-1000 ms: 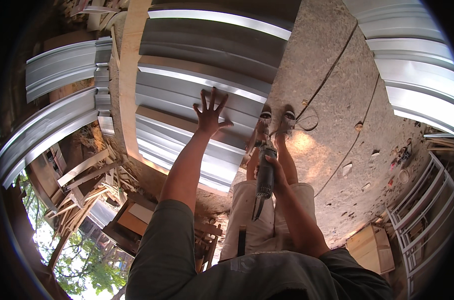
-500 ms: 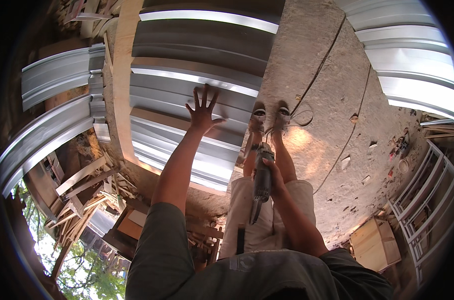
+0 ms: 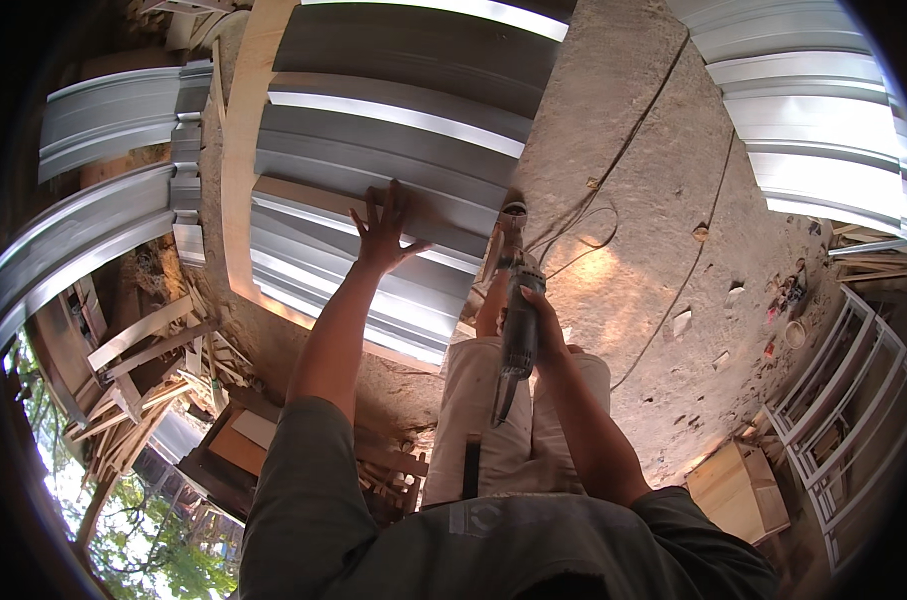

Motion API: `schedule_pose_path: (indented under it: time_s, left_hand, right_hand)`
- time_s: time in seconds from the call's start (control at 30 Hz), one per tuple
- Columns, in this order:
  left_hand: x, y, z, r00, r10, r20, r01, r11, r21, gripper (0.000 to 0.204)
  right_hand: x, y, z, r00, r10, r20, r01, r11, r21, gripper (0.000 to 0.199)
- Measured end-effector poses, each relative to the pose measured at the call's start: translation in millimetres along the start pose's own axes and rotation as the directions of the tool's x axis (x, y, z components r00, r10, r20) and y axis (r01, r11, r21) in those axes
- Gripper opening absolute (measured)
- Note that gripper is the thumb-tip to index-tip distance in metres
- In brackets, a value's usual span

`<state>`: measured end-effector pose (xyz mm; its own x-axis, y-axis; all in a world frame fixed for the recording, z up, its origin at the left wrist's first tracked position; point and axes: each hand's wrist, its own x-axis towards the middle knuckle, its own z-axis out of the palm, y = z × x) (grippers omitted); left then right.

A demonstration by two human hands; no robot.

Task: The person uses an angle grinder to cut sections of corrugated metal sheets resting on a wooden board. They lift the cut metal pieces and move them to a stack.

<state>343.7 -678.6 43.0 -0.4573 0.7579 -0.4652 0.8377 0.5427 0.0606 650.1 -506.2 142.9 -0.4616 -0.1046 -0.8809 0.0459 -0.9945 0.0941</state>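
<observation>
A ribbed grey metal roofing sheet (image 3: 394, 158) lies in front of me, at the left of my feet. My left hand (image 3: 382, 240) is spread with fingers apart at the sheet's near part, over a raised rib. Whether the palm presses on it I cannot tell. My right hand (image 3: 547, 325) is wrapped round a dark angle grinder (image 3: 520, 325), held in front of my thighs by the sheet's right edge. The grinder's head points away from me, and its tail toward my lap. Its disc is not clear.
A wooden board (image 3: 242, 190) runs along the sheet's left edge. A dark cable (image 3: 639, 140) crosses the concrete floor (image 3: 664, 250). More metal sheets (image 3: 814, 120) lie at the far right and left. Scrap wood (image 3: 154, 350) is piled at the left; a white metal frame (image 3: 844, 400) stands right.
My left hand has shifted slightly left on the sheet, toward its near edge. The grinder has moved a little forward, its head nearer the sheet's right edge. The view has shifted slightly.
</observation>
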Motion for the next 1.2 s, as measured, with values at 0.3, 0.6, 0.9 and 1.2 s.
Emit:
schedule_pose_path:
  time_s: [0.3,0.6,0.9,1.2]
  left_hand:
    - [-1,5,-2,0.997,-0.044,0.062,0.041,0.998,0.056,0.12]
    - [-3,6,7,0.999,-0.028,0.034,0.025,0.995,0.093,0.118]
    - [-82,24,20,0.939,-0.117,-0.324,0.055,0.979,-0.194,0.128]
    - [-153,52,91,0.987,-0.162,0.019,0.163,0.982,-0.091,0.133]
  right_hand:
    - [2,47,-26,0.997,0.005,0.079,-0.004,1.0,-0.01,0.045]
    - [-7,114,-69,1.0,-0.019,-0.002,0.019,1.0,-0.004,0.043]
    - [-23,87,-81,0.997,-0.069,-0.025,0.068,0.997,-0.028,0.051]
    - [-17,72,-63,0.996,-0.085,-0.011,0.085,0.996,-0.037,0.05]
